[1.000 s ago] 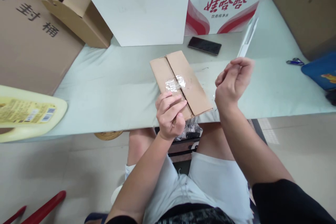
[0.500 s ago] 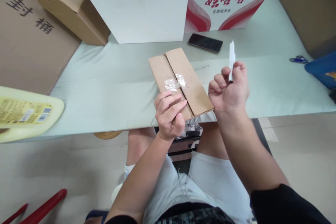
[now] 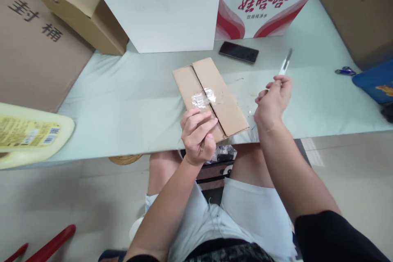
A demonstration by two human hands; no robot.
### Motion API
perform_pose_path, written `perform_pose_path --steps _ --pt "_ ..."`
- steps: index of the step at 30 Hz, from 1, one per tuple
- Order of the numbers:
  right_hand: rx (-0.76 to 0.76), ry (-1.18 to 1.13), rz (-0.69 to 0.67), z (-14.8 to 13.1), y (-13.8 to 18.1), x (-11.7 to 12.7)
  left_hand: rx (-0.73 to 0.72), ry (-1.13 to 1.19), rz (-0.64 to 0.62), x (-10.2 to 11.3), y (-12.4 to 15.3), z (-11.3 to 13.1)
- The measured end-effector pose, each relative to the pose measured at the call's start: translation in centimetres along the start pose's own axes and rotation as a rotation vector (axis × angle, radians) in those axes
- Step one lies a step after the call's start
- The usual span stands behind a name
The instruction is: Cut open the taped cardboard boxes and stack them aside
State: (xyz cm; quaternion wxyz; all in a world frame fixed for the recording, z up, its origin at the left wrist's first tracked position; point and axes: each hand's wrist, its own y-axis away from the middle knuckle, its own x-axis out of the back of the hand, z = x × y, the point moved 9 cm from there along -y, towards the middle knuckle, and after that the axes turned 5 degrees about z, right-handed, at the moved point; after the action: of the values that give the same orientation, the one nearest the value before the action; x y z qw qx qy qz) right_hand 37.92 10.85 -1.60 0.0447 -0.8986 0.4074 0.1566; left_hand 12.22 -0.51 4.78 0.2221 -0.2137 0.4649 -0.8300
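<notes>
A flat brown cardboard box (image 3: 225, 108) lies at a slant over the table's front edge, its two flaps meeting in a seam. Clear tape (image 3: 204, 97) crosses the middle of that seam. My left hand (image 3: 199, 136) grips the box by its near left side, fingers on top. To the right of the box, my right hand (image 3: 273, 96) is closed around a white utility knife (image 3: 285, 64), held above the table. Its blade points up and away from me; most of the handle is hidden by my fingers.
Behind the box lie a black phone (image 3: 238, 52) and white cartons (image 3: 172, 12). Brown boxes (image 3: 92, 24) stand at the left. A yellow bottle (image 3: 33, 135) is at the left edge, small blue-handled scissors (image 3: 345, 71) and a blue container (image 3: 376, 80) at the right.
My right hand has turned over, palm now downward, and shifted a little right. The utility knife has swung with it, its blade now showing. The left hand still holds the box.
</notes>
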Motion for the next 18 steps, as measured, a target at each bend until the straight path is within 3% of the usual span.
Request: perform_pose_path --steps 3,11,18 --pt "-0.242 -0.006 -0.044 1.6 -0.7 0.6 -0.002 -0.006 0.004 0.1 0.0 0.0" --pt "0.193 0.157 -0.272 -4.2 0.9 -0.4 0.009 0.029 0.002 -0.1 0.0 -0.1" --pt "0.325 0.051 -0.553 -10.0 5.4 -1.1 0.029 0.037 0.004 0.0 0.1 -0.1"
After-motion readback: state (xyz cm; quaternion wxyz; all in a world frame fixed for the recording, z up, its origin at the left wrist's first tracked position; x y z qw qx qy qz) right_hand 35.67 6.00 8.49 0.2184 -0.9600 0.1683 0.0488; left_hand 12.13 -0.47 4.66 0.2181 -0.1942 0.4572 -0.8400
